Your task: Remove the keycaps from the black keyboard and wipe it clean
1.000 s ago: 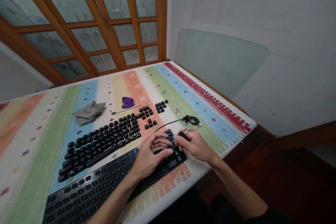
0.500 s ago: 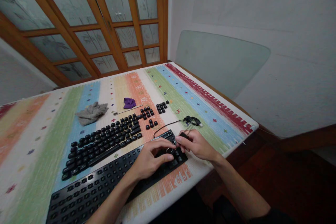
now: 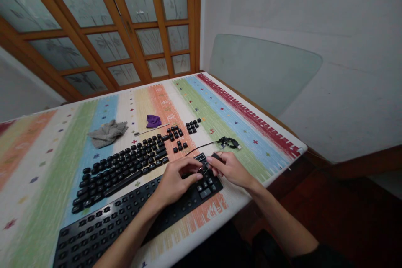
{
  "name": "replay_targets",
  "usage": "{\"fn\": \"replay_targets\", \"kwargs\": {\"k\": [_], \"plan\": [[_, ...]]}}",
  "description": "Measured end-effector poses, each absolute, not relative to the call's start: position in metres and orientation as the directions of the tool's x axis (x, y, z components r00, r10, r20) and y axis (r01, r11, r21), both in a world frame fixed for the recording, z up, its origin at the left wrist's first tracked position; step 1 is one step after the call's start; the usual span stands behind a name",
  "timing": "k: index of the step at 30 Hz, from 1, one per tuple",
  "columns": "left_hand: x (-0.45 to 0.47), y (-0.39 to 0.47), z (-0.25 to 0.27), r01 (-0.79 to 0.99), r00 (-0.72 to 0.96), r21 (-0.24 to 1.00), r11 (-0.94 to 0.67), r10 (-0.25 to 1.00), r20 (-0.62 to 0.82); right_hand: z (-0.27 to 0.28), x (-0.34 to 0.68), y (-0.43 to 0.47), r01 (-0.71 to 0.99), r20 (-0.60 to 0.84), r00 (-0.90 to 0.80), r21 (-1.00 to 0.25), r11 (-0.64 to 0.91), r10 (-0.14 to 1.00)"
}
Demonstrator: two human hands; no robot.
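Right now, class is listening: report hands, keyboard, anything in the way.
Left hand over keyboard, right hand gripping small black item. Some keycaps fitted at right end. Left hand hides part.

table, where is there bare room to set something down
The tablecloth is free left of the grey cloth, between the purple cloth and the doors, and between the coiled cable and the dark red stripe. Crowded: the near middle, with loose keycaps, keyboard, left hand and right hand.
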State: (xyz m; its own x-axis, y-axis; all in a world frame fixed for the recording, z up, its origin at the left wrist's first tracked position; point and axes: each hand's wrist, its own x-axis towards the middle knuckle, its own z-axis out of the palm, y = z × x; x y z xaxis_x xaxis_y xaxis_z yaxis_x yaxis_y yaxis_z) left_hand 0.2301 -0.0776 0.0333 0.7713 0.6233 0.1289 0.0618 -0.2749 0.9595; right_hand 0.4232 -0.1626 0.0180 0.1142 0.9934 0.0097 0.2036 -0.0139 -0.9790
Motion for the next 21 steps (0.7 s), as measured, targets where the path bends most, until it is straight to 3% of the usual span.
{"fn": "replay_targets", "kwargs": {"k": [4,8,18,21], "plan": [[0.232,-0.076,0.024,-0.006,0.789,0.998,0.058,0.614,-0.031,0.015,0.423,-0.162,0.19,0.012,0.09,-0.982,-0.005,0.996],[0.234,-0.077,0.015,-0.061,0.787,0.983,0.176,0.614,-0.061,0.017,0.423,-0.163,0.176,0.031,0.087,-0.984,0.015,0.996],[0.23,-0.076,0.022,-0.03,0.751,0.988,-0.149,0.649,0.12,0.016,0.423,-0.161,0.185,0.058,0.114,-0.982,0.037,0.992],[0.23,-0.076,0.021,-0.037,0.729,0.984,-0.175,0.669,0.146,0.017,0.423,-0.161,0.207,0.07,0.124,-0.977,0.043,0.99]]}}
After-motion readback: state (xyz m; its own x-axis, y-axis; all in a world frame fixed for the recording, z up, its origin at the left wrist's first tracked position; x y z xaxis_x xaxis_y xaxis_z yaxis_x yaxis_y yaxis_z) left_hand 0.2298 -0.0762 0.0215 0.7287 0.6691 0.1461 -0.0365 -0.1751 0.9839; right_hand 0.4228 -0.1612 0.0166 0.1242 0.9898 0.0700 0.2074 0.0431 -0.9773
